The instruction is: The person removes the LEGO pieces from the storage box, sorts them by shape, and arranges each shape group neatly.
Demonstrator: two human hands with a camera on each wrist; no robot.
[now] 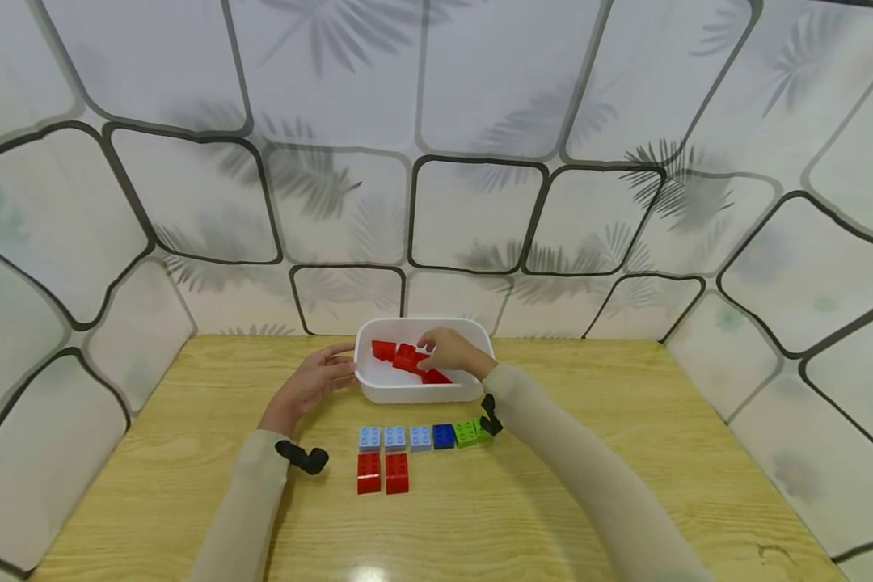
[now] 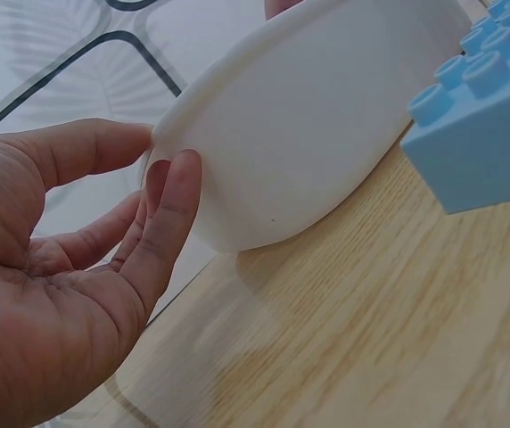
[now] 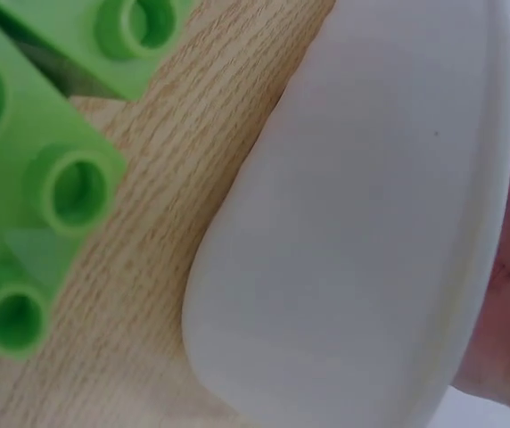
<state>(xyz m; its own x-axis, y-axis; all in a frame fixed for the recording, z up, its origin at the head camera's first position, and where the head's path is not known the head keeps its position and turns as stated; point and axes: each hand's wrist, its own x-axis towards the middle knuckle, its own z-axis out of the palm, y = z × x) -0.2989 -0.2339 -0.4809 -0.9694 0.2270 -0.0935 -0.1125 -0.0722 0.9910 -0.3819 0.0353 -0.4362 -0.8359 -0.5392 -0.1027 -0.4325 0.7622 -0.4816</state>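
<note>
A white plastic tub (image 1: 422, 394) stands on the table with several red toy bricks (image 1: 384, 349) inside. My left hand (image 1: 320, 380) is at the tub's left end; in the left wrist view its fingertips (image 2: 184, 169) touch the outer wall near the rim. Over the right side of the tub, my right hand (image 1: 451, 352) reaches in, its thumb and fingers bent down at the red bricks. The right wrist view hides those fingertips behind the tub wall, so I cannot tell whether they hold a brick.
In front of the tub runs a row of three light blue bricks (image 1: 395, 438), a dark blue brick (image 1: 444, 436) and two green bricks (image 1: 466, 434). Two red bricks (image 1: 369, 473) lie below its left end. Patterned white walls (image 1: 473, 210) enclose the wooden table (image 1: 589, 388).
</note>
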